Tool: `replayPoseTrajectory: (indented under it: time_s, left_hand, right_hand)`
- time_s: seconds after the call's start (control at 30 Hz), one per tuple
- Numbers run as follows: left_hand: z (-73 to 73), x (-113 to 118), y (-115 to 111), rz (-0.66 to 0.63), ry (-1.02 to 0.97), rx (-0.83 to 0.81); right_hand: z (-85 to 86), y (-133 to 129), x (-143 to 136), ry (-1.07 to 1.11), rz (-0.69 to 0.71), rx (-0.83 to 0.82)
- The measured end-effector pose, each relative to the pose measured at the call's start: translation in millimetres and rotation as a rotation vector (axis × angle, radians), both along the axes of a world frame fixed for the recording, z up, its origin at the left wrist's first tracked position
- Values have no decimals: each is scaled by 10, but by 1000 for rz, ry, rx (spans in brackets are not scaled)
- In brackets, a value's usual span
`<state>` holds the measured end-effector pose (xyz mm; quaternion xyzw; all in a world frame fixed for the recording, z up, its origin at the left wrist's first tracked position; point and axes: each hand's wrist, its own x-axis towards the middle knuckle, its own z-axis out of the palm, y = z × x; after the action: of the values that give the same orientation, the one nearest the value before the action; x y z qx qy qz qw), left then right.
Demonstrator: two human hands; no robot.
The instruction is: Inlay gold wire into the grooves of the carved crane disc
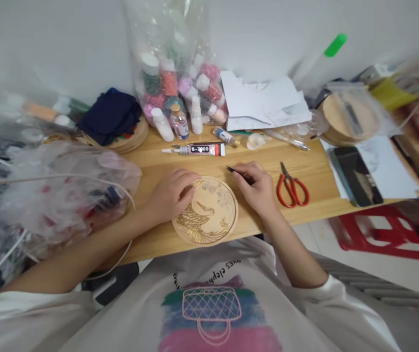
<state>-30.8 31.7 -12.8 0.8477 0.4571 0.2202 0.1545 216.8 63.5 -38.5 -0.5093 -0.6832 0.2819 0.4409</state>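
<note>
A round wooden plaque (205, 230) with a gold crane design lies flat at the table's front edge. My left hand (176, 190) rests over its upper left rim, fingers curved and touching it; whether they pinch anything there is hidden. To the right of the plaque, my right hand (255, 188) is closed around black tweezers (239, 173), whose tips point up and left, apart from the plaque. Red-handled pliers (292, 186) lie on the table beyond my right hand. A tube of B-7000 glue (199, 149) lies above the plaque.
Small bottles (178, 121) and a bag of coloured jars (183, 83) stand against the wall. Dark blue cloth (110, 116) and crumpled plastic bags (85, 190) crowd the left. White papers (264, 102), a phone (358, 176) and wooden discs (348, 120) lie to the right.
</note>
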Motion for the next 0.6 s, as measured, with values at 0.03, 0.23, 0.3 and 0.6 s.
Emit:
replayPoseTrajectory:
  time_s: [0.03, 0.23, 0.3, 0.6]
  left_hand:
    - [13, 14, -40, 24, 20, -15]
    - [47, 116, -428, 190, 42, -27]
    - [37, 178, -592, 240, 37, -3]
    - [-171, 448, -1054, 440, 58, 184]
  right_hand:
    - [1, -7, 5, 9, -3, 2]
    - [-1, -28, 23, 41, -36, -20]
    - [-8, -27, 28, 40, -35, -20]
    - [-39, -37, 35, 0, -12, -37]
